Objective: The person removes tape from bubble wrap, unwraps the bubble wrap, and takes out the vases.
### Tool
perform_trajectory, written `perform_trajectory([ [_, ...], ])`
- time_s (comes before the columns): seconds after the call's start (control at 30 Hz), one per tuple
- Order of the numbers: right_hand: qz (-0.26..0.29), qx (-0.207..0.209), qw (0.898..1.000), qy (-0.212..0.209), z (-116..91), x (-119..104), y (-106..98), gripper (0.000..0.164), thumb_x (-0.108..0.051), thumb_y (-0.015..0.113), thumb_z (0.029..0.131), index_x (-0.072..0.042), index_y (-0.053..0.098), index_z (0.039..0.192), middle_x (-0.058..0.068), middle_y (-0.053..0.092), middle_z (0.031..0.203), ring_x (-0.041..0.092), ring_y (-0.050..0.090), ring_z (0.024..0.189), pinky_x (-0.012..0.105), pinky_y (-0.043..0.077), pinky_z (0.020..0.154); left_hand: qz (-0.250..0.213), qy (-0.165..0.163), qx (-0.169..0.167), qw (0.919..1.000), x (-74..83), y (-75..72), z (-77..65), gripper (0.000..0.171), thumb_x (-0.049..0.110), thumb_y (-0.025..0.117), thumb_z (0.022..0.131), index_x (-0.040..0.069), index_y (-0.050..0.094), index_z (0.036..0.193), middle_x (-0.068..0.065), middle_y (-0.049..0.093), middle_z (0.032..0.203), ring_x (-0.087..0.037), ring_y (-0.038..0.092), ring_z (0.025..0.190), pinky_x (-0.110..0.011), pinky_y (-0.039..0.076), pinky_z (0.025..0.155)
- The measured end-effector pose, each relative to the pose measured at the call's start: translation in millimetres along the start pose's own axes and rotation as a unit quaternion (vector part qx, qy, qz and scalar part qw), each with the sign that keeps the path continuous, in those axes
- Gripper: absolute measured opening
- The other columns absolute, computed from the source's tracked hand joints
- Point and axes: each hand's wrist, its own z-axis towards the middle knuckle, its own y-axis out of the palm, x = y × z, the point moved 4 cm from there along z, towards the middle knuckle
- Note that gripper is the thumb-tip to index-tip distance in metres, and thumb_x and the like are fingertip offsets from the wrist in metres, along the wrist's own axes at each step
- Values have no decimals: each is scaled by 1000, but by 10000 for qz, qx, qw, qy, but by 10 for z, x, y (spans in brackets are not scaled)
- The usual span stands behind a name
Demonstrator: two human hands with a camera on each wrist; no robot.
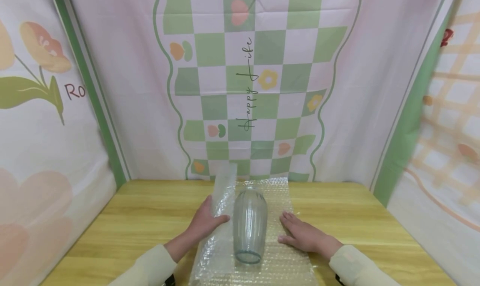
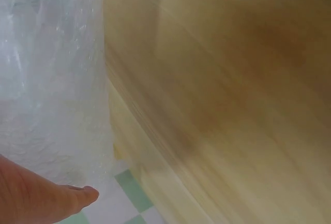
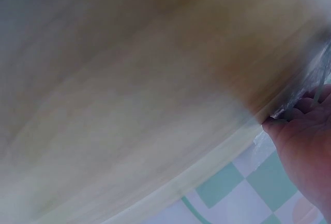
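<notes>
A clear ribbed glass vase [image 1: 249, 225] lies on its side on a sheet of bubble wrap [image 1: 279, 269], its round base toward me. The left strip of the wrap [image 1: 219, 244] stands raised along the vase. My left hand [image 1: 204, 221] holds this strip, thumb across its front and the other fingers at its outer side, partly hidden. In the left wrist view, the thumb [image 2: 57, 200] shows against the plastic. My right hand [image 1: 301, 234] rests on the right edge of the wrap, palm down, fingers pointing toward the vase.
Under the wrap is a wooden table [image 1: 348, 219] with a light grain. A checked green and white curtain [image 1: 243, 90] hangs right behind its far edge. Printed cloths flank the table on the left [image 1: 56, 152] and right [image 1: 442, 161].
</notes>
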Motion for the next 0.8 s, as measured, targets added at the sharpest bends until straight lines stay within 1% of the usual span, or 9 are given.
perform_trajectory([
  [0.2, 15, -3, 10000, 3, -2, -2, -1, 81, -49, 53, 96, 16, 33, 141, 37, 22, 148, 50, 22, 137, 60, 22, 111, 15, -39, -16, 10000, -44, -48, 9, 103, 29, 79, 77, -15, 18, 146, -35, 23, 149, -50, 26, 135, -58, 23, 111],
  [0.37, 55, -64, 10000, 10, 2, -1, 9, 82, -50, 52, 96, 15, 33, 142, 37, 22, 149, 50, 21, 138, 60, 21, 111, 107, -24, 27, 9999, -95, -106, -2, 100, 25, 79, 76, -17, 19, 145, -37, 26, 147, -51, 29, 133, -59, 25, 110],
  [0.5, 37, -49, 10000, 6, 2, 0, 9, 82, -50, 52, 96, 15, 33, 142, 36, 22, 149, 49, 22, 138, 59, 21, 111, 158, -67, 36, 9998, -132, -146, -9, 99, 24, 79, 76, -18, 20, 144, -38, 27, 146, -52, 30, 132, -60, 26, 110],
  [0.63, 45, -35, 10000, 15, -1, 1, 4, 82, -49, 52, 96, 16, 33, 142, 37, 22, 149, 49, 22, 138, 60, 21, 111, 221, -178, -37, 9996, -169, -163, -17, 99, 24, 79, 77, -18, 19, 144, -39, 26, 146, -53, 29, 132, -60, 26, 110],
  [0.8, 49, -41, 10000, -8, -8, -11, -1, 81, -49, 52, 96, 16, 33, 141, 37, 22, 149, 50, 22, 138, 60, 21, 111, 306, -216, -56, 9993, -205, -183, -21, 99, 22, 80, 76, -20, 19, 143, -40, 25, 145, -54, 30, 132, -60, 26, 109],
])
